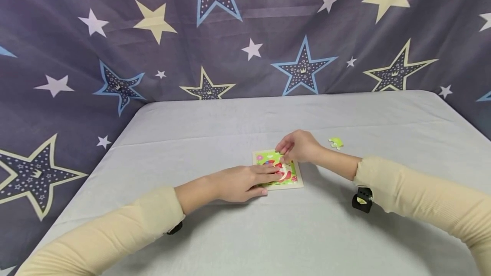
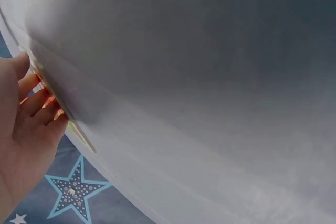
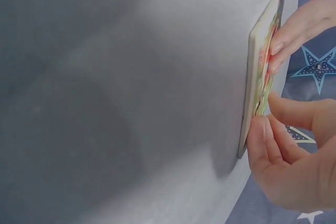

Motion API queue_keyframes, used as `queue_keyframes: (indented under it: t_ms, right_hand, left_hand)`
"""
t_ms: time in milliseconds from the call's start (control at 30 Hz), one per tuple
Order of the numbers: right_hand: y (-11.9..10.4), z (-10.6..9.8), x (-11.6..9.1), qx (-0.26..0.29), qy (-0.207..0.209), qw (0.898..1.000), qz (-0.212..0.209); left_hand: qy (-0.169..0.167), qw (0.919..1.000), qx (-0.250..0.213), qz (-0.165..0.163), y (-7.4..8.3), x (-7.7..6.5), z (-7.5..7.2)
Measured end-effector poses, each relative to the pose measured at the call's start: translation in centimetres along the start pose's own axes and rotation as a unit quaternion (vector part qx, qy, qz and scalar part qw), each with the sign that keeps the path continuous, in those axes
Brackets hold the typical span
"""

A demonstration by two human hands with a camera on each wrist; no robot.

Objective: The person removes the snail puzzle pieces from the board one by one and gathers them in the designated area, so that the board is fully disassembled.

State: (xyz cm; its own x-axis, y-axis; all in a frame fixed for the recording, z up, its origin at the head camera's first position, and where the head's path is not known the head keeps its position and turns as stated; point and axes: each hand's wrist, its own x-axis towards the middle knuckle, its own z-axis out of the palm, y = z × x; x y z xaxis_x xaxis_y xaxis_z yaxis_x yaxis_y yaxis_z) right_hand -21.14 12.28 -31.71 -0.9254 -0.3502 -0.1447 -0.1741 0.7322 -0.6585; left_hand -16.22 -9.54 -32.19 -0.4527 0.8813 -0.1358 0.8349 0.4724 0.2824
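A small square jigsaw puzzle (image 1: 298, 182) with a pale frame lies on the table, its picture green, red and white. My left hand (image 1: 239, 182) rests flat on it from the left, straight fingers pressing on the picture; in the left wrist view, the left hand (image 2: 31, 114) hides most of the board. At the puzzle's upper right, my right hand (image 1: 301, 147) bends its thumb and fingers together over a puzzle piece, mostly hidden by the fingertips. The right wrist view has this right hand (image 3: 294, 150) at the near end of the puzzle board (image 3: 253, 72).
One loose green puzzle piece (image 1: 336, 142) lies right of the board, beyond the right forearm. A pale grey cloth covers the table (image 1: 215, 127). Behind it hangs a dark curtain (image 1: 230, 54) with stars. Each wrist wears a black camera (image 1: 362, 199).
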Motion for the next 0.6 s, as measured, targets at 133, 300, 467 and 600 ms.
queue_keyframes:
  t_ms: [133,300,467,600]
  right_hand:
    - [0.01,0.02,0.01,0.011,0.005,1.0,0.013]
    - [-0.08,0.18,0.1,0.024,0.011,0.999,0.034]
    - [-0.16,0.21,0.12,0.03,0.013,0.999,0.042]
    - [-0.22,0.21,0.14,0.025,0.023,0.999,0.04]
  left_hand:
    - [-0.002,1.0,-0.004,-0.003,-0.08,0.02,0.05]
    - [0.001,1.0,0.0,0.005,-0.18,0.06,0.14]
    - [-0.004,1.0,-0.001,0.003,-0.12,0.08,0.15]
    - [-0.002,1.0,0.003,0.0,-0.02,0.08,0.12]
